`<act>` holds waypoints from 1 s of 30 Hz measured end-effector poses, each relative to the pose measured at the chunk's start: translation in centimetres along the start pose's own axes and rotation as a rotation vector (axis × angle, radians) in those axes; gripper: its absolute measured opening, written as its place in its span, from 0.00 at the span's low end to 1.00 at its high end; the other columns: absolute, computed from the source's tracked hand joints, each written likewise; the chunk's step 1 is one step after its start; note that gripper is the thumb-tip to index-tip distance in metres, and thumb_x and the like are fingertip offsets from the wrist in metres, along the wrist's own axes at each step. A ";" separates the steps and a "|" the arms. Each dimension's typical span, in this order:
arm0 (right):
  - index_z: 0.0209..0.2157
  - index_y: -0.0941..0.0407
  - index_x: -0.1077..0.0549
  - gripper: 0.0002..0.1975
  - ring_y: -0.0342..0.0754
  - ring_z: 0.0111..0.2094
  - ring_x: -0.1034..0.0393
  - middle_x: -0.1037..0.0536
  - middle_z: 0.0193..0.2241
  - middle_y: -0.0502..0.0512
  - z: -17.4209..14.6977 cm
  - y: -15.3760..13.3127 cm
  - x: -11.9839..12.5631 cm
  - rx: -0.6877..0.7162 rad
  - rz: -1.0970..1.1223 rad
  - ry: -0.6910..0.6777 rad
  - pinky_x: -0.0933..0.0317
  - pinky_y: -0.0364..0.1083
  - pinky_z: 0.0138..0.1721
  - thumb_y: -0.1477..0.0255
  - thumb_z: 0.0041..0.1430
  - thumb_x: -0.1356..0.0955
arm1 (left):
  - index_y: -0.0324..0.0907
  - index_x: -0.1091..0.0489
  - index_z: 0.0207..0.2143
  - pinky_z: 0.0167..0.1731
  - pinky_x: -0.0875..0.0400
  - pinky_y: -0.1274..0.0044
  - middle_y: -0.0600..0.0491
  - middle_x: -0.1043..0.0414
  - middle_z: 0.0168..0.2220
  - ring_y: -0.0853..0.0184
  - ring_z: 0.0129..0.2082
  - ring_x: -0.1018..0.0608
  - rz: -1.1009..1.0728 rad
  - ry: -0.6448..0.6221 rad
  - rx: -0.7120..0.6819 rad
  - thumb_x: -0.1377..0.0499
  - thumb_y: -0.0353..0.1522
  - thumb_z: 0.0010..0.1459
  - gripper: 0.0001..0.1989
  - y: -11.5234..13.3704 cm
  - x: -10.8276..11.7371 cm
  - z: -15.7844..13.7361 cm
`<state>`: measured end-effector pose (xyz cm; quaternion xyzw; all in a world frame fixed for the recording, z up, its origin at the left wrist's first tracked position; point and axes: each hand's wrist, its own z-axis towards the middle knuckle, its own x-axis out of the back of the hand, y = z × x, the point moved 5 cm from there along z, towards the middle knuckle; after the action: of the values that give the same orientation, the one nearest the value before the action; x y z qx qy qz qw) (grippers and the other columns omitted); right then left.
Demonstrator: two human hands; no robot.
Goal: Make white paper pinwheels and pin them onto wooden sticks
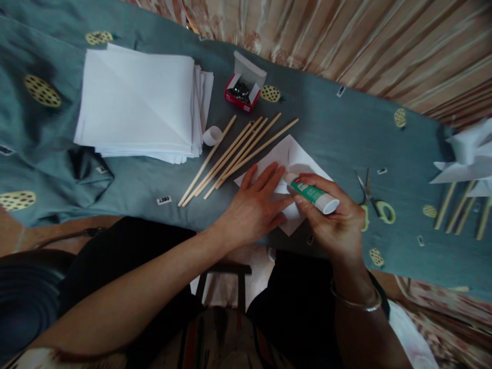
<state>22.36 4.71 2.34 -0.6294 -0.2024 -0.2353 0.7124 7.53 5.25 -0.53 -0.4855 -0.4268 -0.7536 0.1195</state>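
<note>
White paper (300, 156) lies under the wide-spread left grip (251, 209), the right grip (340, 220) closed around a glue stick (312, 192).

The left arm (154, 289) is stretched from the low left corner up to the middle; its wrist (221, 237) is held almost straight; the left hand (249, 210) is laid palm down, with its fingers (265, 177) spread apart and pointed up and to the right; the right arm (367, 323) is raised from the low right side and leaned a little to the left; the right hand (338, 220) is turned in toward the left one; its thumb (307, 209) and fingers are bent and closed in a grip.
</note>
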 end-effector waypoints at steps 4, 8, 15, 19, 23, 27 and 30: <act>0.47 0.49 0.23 0.13 0.53 0.49 0.23 0.19 0.47 0.51 0.1 -0.3 0.3 -0.019 -0.030 0.016 0.28 0.53 0.52 0.70 0.59 0.29 | 0.47 0.30 0.55 0.63 0.50 0.46 0.41 0.45 0.68 0.47 0.69 0.44 0.000 -0.006 0.006 0.39 0.35 0.60 0.20 0.0 0.0 0.0; 0.46 0.49 0.23 0.12 0.52 0.48 0.23 0.18 0.46 0.51 0.1 -0.4 0.5 -0.032 -0.054 0.022 0.28 0.53 0.51 0.69 0.59 0.28 | 0.46 0.31 0.56 0.64 0.50 0.47 0.40 0.45 0.68 0.47 0.69 0.44 -0.003 -0.010 0.003 0.38 0.34 0.60 0.21 0.0 0.0 0.0; 0.47 0.48 0.24 0.13 0.53 0.49 0.24 0.19 0.48 0.51 -0.2 0.1 0.7 -0.034 -0.064 -0.004 0.30 0.56 0.55 0.68 0.59 0.29 | 0.46 0.31 0.56 0.63 0.50 0.46 0.40 0.44 0.68 0.46 0.69 0.43 -0.001 0.012 0.002 0.37 0.34 0.59 0.22 0.0 -0.1 0.0; 0.47 0.47 0.24 0.13 0.53 0.50 0.24 0.19 0.48 0.50 -0.3 0.3 0.7 -0.026 -0.061 -0.022 0.31 0.56 0.55 0.68 0.59 0.29 | 0.46 0.31 0.56 0.63 0.50 0.46 0.39 0.44 0.68 0.46 0.69 0.44 0.006 0.009 -0.005 0.37 0.35 0.59 0.22 0.0 -0.1 0.0; 0.45 0.48 0.24 0.12 0.53 0.50 0.24 0.19 0.47 0.50 -0.3 0.3 0.7 -0.024 -0.041 -0.033 0.30 0.54 0.54 0.68 0.58 0.28 | 0.46 0.32 0.57 0.63 0.49 0.46 0.39 0.44 0.68 0.46 0.69 0.44 0.011 -0.002 0.005 0.37 0.35 0.59 0.23 -0.1 -0.1 0.0; 0.45 0.48 0.24 0.12 0.52 0.48 0.23 0.18 0.46 0.50 -0.2 0.1 0.7 -0.036 -0.041 -0.036 0.27 0.53 0.50 0.68 0.58 0.28 | 0.46 0.32 0.57 0.63 0.49 0.46 0.40 0.44 0.68 0.46 0.69 0.44 0.009 0.000 0.009 0.37 0.35 0.59 0.23 0.0 -0.1 0.0; 0.45 0.48 0.23 0.12 0.52 0.46 0.22 0.18 0.45 0.50 -0.1 0.0 0.6 -0.036 -0.043 -0.043 0.27 0.51 0.48 0.68 0.58 0.28 | 0.45 0.31 0.56 0.63 0.49 0.46 0.39 0.43 0.67 0.45 0.69 0.44 0.002 0.004 0.007 0.38 0.35 0.59 0.22 0.0 0.0 0.0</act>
<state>22.81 4.58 2.69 -0.6425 -0.2270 -0.2406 0.6912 7.54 5.25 -0.48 -0.4842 -0.4286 -0.7528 0.1228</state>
